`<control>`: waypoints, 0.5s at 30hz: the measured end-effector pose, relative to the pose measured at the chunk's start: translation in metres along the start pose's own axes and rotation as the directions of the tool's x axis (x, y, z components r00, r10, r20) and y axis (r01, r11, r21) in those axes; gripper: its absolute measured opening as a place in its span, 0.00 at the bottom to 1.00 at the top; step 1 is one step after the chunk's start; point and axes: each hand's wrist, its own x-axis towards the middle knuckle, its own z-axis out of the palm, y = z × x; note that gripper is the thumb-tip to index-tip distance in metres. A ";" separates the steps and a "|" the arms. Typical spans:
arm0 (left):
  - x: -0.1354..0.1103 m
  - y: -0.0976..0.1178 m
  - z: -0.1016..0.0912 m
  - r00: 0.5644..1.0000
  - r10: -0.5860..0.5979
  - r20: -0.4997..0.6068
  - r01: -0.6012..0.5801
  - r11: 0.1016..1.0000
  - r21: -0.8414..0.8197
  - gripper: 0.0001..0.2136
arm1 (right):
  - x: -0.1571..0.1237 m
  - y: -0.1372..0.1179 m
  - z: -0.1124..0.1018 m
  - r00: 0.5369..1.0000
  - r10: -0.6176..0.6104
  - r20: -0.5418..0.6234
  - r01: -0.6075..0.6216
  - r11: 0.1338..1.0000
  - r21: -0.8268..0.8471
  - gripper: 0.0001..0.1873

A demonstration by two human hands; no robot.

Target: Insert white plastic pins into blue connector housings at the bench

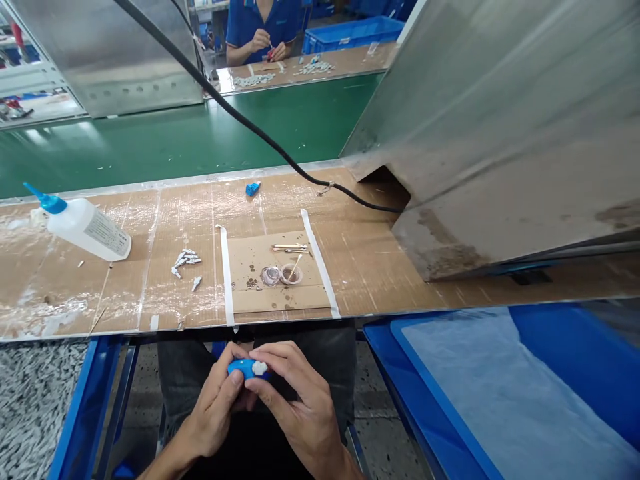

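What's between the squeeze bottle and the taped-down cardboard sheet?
In the head view, a small pile of whitish pieces, plus one lying apart, sits between the squeeze bottle and the cardboard sheet.

Print on the bottle (83,223) at the left of my counter (175,213): the pale label (107,233) on its side carries rows of fine dark characters, too small for me to read. On the blue crate (320,41) beyond, a small light patch (344,41) marks the wall; whether it bears lettering I cannot tell. No word, brand or number is legible.
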 end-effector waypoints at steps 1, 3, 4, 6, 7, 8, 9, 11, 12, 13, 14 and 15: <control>-0.001 0.001 0.004 0.999 -0.048 0.023 0.049 0.998 -0.038 0.19 | 0.002 0.000 0.000 1.000 0.019 -0.010 -0.019 1.000 0.014 0.06; -0.001 0.000 0.010 0.993 -0.113 0.044 0.117 0.987 -0.110 0.24 | 0.005 0.001 0.002 0.998 0.052 -0.025 -0.050 0.998 0.046 0.04; -0.001 -0.001 0.012 0.990 -0.136 0.031 0.139 0.980 -0.145 0.25 | 0.005 0.002 0.002 0.997 0.065 -0.029 -0.063 0.996 0.060 0.04; -0.001 -0.003 0.014 0.984 -0.176 0.007 0.173 0.961 -0.217 0.27 | 0.006 0.003 0.004 0.996 0.084 -0.036 -0.081 0.994 0.074 0.04; 0.000 -0.005 0.014 0.981 -0.192 0.007 0.188 0.950 -0.248 0.28 | 0.006 0.004 0.005 0.995 0.090 -0.039 -0.087 0.993 0.074 0.04; 0.001 -0.006 0.015 0.978 -0.206 0.013 0.201 0.939 -0.278 0.28 | 0.006 0.004 0.005 0.995 0.096 -0.041 -0.093 0.993 0.071 0.05; 0.002 -0.008 0.015 0.976 -0.217 0.023 0.213 0.928 -0.305 0.28 | 0.006 0.005 0.006 0.994 0.101 -0.044 -0.098 0.993 0.068 0.05; 0.003 -0.010 0.016 0.970 -0.237 0.049 0.238 0.905 -0.351 0.28 | 0.006 0.005 0.006 0.993 0.108 -0.045 -0.105 0.993 0.061 0.06; 0.003 -0.010 0.016 0.967 -0.248 0.056 0.250 0.894 -0.371 0.28 | 0.005 0.006 0.006 0.993 0.109 -0.048 -0.106 0.993 0.058 0.07; 0.003 -0.009 0.016 0.963 -0.260 0.065 0.264 0.882 -0.390 0.28 | 0.005 0.006 0.005 0.993 0.107 -0.056 -0.104 0.993 0.055 0.07; 0.004 -0.007 0.015 0.960 -0.271 0.073 0.276 0.869 -0.410 0.28 | 0.004 0.007 0.004 0.992 0.103 -0.066 -0.100 0.994 0.051 0.08; 0.006 -0.002 0.014 0.959 -0.275 0.075 0.279 0.858 -0.431 0.27 | 0.003 0.009 0.003 0.992 0.098 -0.075 -0.095 0.995 0.042 0.08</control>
